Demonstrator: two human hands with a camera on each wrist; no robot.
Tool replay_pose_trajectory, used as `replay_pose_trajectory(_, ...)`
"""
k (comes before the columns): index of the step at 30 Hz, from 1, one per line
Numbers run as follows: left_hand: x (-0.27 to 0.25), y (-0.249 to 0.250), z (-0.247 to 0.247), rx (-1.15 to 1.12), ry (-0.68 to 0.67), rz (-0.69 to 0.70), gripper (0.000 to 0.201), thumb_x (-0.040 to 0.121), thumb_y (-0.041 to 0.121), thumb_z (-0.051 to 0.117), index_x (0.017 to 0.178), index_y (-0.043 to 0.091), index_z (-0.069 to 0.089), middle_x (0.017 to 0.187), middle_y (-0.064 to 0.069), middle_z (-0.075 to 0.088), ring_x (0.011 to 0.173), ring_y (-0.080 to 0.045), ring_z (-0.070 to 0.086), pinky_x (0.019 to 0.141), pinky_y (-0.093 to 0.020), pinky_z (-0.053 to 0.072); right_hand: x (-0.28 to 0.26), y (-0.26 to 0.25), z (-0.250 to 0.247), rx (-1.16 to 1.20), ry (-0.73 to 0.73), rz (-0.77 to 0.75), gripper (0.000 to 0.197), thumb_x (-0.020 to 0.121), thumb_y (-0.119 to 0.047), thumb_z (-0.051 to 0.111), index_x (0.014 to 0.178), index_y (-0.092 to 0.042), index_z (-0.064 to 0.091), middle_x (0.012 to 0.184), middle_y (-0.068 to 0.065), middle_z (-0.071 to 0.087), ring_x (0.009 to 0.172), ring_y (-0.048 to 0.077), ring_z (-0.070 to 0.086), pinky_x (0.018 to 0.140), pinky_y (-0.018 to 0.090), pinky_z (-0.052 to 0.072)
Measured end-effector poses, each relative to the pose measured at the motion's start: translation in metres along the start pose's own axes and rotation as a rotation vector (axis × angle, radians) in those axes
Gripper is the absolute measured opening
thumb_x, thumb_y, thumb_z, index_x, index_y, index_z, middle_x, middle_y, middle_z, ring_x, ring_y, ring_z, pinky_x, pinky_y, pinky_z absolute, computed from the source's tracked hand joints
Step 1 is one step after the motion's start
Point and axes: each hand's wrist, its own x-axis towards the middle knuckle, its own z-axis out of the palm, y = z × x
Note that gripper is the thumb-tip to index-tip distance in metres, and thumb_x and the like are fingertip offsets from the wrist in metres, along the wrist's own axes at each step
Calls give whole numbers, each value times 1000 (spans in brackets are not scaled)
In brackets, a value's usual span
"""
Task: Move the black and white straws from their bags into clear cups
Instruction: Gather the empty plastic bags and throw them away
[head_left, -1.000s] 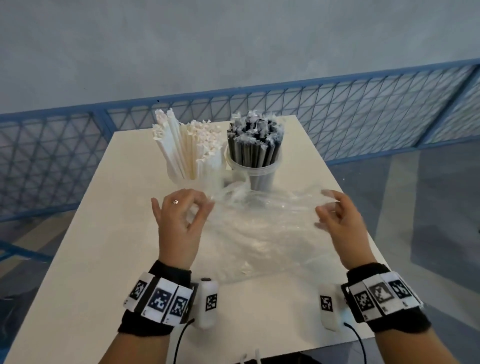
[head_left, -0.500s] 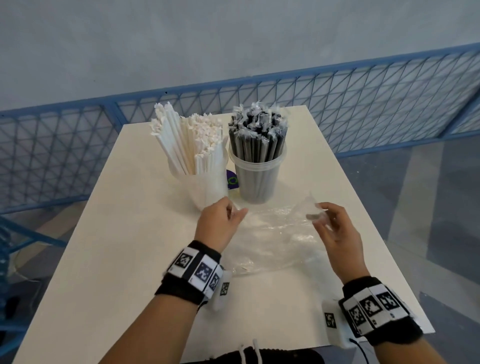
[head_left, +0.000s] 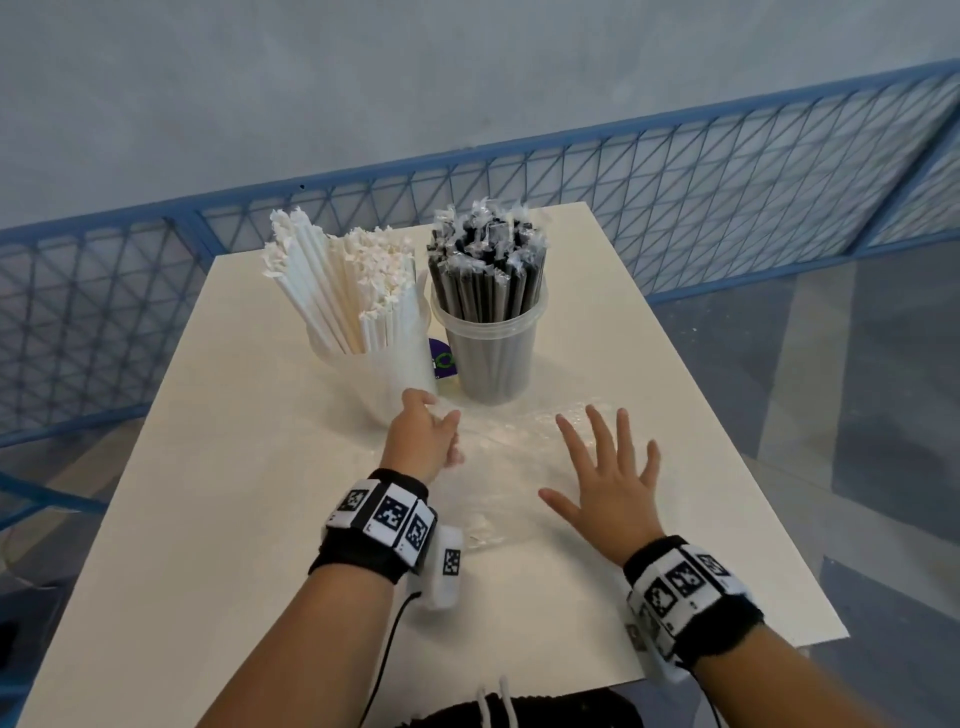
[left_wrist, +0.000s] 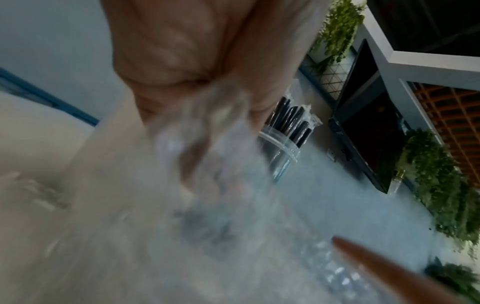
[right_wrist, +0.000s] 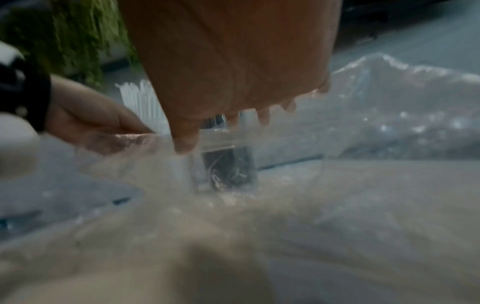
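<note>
Head view shows white straws (head_left: 353, 291) and black straws (head_left: 485, 270) already standing in cups at twelve o'clock, so right hand (head_left: 613, 493), fingers spread, should flatten the empty bag (head_left: 514, 457) while left hand (head_left: 423, 441) pinches its edge.

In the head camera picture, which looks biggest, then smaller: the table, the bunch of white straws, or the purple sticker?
1. table
2. bunch of white straws
3. purple sticker, partly hidden between the cups, so only some of it shows.
</note>
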Motion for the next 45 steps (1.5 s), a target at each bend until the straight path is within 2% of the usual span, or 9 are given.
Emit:
replay_pose_trajectory(8, -13, -23, 19, -30, -13, 37, 74, 92, -7, 36, 147, 32, 5, 138, -12, 44, 54, -19, 62, 57, -27, 57, 15, -18, -2, -130, 38, -137, 70, 88, -59, 19, 148, -24, 13, 157, 9, 1, 144, 27, -13, 111, 53, -5)
replay_pose_trajectory(14, -11, -32, 14, -81, 18, 12, 76, 85, -18, 23, 147, 26, 16, 143, -17, 43, 38, -5, 58, 48, -16, 53, 17, 7, 41, -156, -296, -47, 88, 67, -72, -30, 142, -26, -21, 155, 0, -20, 133, 19, -37, 109, 52, -17)
replay_pose_trajectory(17, -11, -31, 10, -13, 21, -64, 80, 84, -18, 26, 149, 25, 9, 141, -18, 45, 51, -15, 64, 61, -25, 57, 18, 16, 39, -115, -479, -46, 71, 78, -75, -7, 128, -34, -36, 139, -9, -43, 128, 15, -40, 109, 55, -18)
replay_pose_trajectory(20, -24, -21, 23, 450, 136, 227, 83, 80, -17, 38, 150, 17, 9, 143, -18, 39, 108, -34, 57, 93, -42, 49, 20, 13, 32, -122, -547, -37, 72, 89, -66, 11, 135, -32, -32, 136, -8, -44, 135, 20, -35, 109, 57, -16)
replay_pose_trajectory(24, -45, 10, 53, 661, 168, 688, 75, 76, -12, 54, 144, 5, 25, 143, -22, 37, 131, -38, 38, 108, -46, 33, 19, 8, 27, -155, -568, -29, 74, 89, -66, 12, 140, -29, -28, 135, -7, -44, 137, 24, -33, 109, 58, -15)
replay_pose_trajectory(30, -31, -24, 89, 1287, -651, 209, 112, 79, 58, 59, 146, 18, -22, 152, -9, -32, 140, -35, -29, 112, -55, -13, 18, 6, 25, -168, -584, -11, 77, 89, -66, 14, 141, -25, -26, 142, -4, -41, 137, 25, -33, 109, 58, -15)
replay_pose_trajectory(35, -15, -68, 78, 1203, -614, 176, 87, 80, 78, 28, 145, 40, -15, 151, 6, -34, 139, -30, -31, 111, -57, -14, 16, 11, 26, -135, -593, -22, 81, 81, -75, 7, 138, -31, -30, 135, -7, -45, 137, 22, -33, 110, 56, -15)
replay_pose_trajectory(39, -10, -73, 67, 1201, -594, 157, 79, 84, 73, 26, 144, 42, -15, 150, 5, -37, 139, -27, -32, 112, -55, -12, 9, 27, 19, -119, -614, -67, 108, 31, -87, -30, 125, -36, -38, 139, -9, -44, 131, 13, -37, 111, 53, -14)
replay_pose_trajectory(45, -7, -81, 51, 1192, -586, 159, 84, 84, 71, 33, 144, 40, -18, 149, 1, -39, 139, -28, -32, 113, -53, -12, -7, 59, 10, -73, -634, 62, 92, 73, -83, 17, 136, -37, -32, 134, -12, -47, 137, 10, -31, 110, 59, -10)
